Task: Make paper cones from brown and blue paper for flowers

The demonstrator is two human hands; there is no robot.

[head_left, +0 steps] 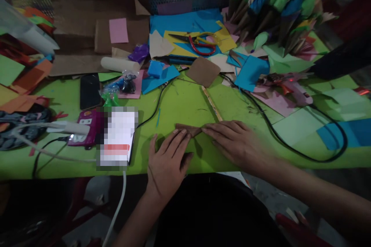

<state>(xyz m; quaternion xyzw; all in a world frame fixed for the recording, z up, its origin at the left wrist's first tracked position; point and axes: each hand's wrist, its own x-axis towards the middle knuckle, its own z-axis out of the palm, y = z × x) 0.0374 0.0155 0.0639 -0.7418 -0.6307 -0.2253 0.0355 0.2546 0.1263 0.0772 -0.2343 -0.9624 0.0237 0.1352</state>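
Note:
A small folded or rolled piece of brown paper point(188, 128) lies on the green tabletop in front of me. My left hand point(167, 158) rests its middle fingertips on the paper's near side, with little finger and thumb spread away. At the right, pointed end of the paper is my right hand point(232, 141), its fingers pressed together on the tip; its thumb is hidden. Just beyond lies a thin patterned stick point(211, 104), probably a pencil, its near end by my right fingers. A loose brown paper square point(203, 71) sits farther back.
A lit phone point(118, 137) with a white cable is left of my hands. A pink glue gun point(292, 88) lies right, its black cord looping across the table. Red- and yellow-handled scissors point(201, 44), paper scraps, and bundled paper cones point(278, 7) stand at the back.

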